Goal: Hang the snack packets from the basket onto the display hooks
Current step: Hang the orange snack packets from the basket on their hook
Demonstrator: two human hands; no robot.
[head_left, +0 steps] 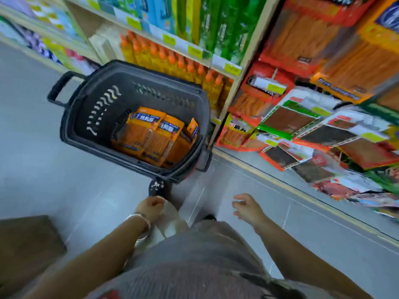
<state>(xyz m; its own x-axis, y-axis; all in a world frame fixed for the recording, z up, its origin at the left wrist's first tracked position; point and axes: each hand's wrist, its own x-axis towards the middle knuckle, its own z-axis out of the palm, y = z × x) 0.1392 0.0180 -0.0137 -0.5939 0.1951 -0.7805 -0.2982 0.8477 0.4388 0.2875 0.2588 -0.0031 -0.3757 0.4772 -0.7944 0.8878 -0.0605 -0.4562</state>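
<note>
Snack packets (149, 134) lay stacked in the right part of the dark plastic basket (101, 117), which stood on the grey floor (54, 169) just left of the display's hung packets (289, 120). Nearer, the left grip (151, 207) and the right grip (246, 207) hung apart, fingers loosely curled, holding nothing, both short of the basket.

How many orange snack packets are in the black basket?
3 orange snack packets in the black plastic basket: one at the left of the pile, one overlapping it in the middle, one on edge at the right. More may be hidden beneath.
</note>
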